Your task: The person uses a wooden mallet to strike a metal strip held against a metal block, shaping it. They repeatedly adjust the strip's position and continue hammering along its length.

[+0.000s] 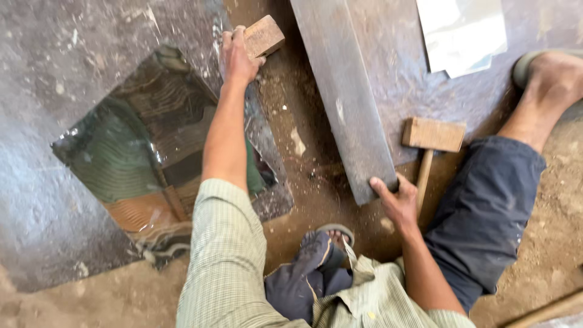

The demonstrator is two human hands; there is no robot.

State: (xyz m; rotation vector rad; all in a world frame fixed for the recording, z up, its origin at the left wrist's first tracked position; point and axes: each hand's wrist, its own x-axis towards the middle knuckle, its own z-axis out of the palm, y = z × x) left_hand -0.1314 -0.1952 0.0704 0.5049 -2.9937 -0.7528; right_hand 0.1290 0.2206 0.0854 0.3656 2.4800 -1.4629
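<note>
My left hand (237, 58) is stretched far forward and grips a small wooden block (265, 35) at the edge of a shiny metal sheet (130, 152). My right hand (398, 201) rests with its fingers on the near end of a long grey metal bar (343, 91) that runs away from me. A wooden mallet (432, 136) lies just right of that hand, its handle pointing toward me. I sit on the ground, with my right leg (486, 206) in dark trousers stretched out to the right.
A large dull metal sheet (42, 73) covers the floor at left and far right. Pale sheet pieces (464, 33) lie at the top right. Brown dirt floor (303, 158) with debris runs between the sheets. My sandalled foot (334, 234) is tucked close in front of me.
</note>
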